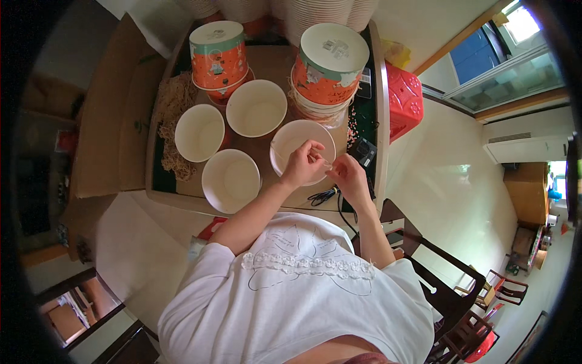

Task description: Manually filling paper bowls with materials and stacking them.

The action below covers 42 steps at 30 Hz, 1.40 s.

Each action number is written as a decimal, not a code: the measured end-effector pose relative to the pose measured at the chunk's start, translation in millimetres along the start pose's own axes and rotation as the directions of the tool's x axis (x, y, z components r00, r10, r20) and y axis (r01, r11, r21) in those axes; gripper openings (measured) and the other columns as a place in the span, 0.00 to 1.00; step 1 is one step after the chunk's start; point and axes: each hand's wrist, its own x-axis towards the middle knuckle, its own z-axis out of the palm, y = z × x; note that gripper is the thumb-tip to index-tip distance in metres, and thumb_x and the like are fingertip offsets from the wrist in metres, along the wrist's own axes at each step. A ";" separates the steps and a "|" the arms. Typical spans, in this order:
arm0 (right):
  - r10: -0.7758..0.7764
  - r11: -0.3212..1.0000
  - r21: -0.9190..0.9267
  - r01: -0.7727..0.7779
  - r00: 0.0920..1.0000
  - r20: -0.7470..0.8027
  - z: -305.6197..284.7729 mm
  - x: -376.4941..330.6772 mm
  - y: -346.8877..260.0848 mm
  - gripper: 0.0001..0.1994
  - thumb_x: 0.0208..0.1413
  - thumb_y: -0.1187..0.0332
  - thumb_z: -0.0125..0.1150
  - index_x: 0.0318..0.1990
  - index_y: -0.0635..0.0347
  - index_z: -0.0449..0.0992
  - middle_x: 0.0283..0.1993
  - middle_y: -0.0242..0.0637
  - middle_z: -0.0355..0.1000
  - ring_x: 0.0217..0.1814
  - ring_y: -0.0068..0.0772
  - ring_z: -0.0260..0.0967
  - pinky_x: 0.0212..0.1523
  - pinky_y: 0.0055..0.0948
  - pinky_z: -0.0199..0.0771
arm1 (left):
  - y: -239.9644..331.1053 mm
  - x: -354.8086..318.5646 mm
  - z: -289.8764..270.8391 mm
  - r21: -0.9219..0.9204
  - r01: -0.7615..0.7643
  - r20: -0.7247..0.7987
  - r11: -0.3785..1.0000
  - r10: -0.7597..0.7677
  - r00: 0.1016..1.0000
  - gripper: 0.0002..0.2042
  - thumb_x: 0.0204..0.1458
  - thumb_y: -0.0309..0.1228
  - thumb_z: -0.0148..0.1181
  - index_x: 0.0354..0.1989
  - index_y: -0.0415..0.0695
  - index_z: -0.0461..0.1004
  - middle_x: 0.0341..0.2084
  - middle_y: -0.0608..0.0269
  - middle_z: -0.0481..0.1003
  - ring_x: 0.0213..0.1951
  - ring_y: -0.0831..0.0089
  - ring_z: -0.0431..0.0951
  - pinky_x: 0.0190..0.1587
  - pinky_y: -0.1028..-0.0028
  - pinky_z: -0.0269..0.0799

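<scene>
Both hands meet over the near right rim of a white-lined paper bucket. My left hand is closed in a pinch, and my right hand pinches close beside it. Between their fingertips runs a thin pale string, partly hidden by the fingers. Several more open buckets stand to the left: one behind, one at the far left and one nearer me. A tangled heap of tan twine lies along the table's left side.
Upside-down orange and green bucket stacks stand at the back left and back right. A black cable and a small black device lie on the right. A red stool stands beyond the table; a cardboard box is left.
</scene>
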 end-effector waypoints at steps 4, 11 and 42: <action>-0.028 0.996 -0.089 0.024 0.999 -0.034 1.3 -1.9 -2.5 0.11 0.42 0.74 0.65 0.32 0.59 0.69 0.28 0.36 0.64 0.28 0.33 0.65 0.29 0.28 0.67 | 0.5 1.8 -1.6 0.009 0.065 0.042 0.998 -0.065 0.997 0.12 0.43 0.21 0.60 0.38 0.40 0.70 0.23 0.64 0.74 0.24 0.80 0.75 0.28 0.78 0.71; -0.122 0.975 -0.201 0.097 0.986 -0.112 19.1 -3.3 20.6 0.08 0.44 0.74 0.62 0.32 0.60 0.69 0.29 0.41 0.66 0.30 0.45 0.68 0.30 0.35 0.70 | 16.4 4.5 -10.0 -0.259 0.469 0.248 0.844 -0.411 0.877 0.12 0.48 0.23 0.59 0.41 0.41 0.68 0.25 0.67 0.73 0.23 0.84 0.70 0.24 0.84 0.65; -0.033 0.994 -0.101 0.032 0.999 -0.006 9.4 -6.7 3.2 0.07 0.47 0.68 0.63 0.33 0.59 0.74 0.30 0.42 0.68 0.30 0.42 0.70 0.31 0.33 0.70 | 5.6 19.9 -17.1 -0.049 0.525 0.514 0.849 -0.430 0.742 0.05 0.51 0.29 0.57 0.31 0.40 0.73 0.21 0.72 0.71 0.20 0.85 0.67 0.21 0.83 0.62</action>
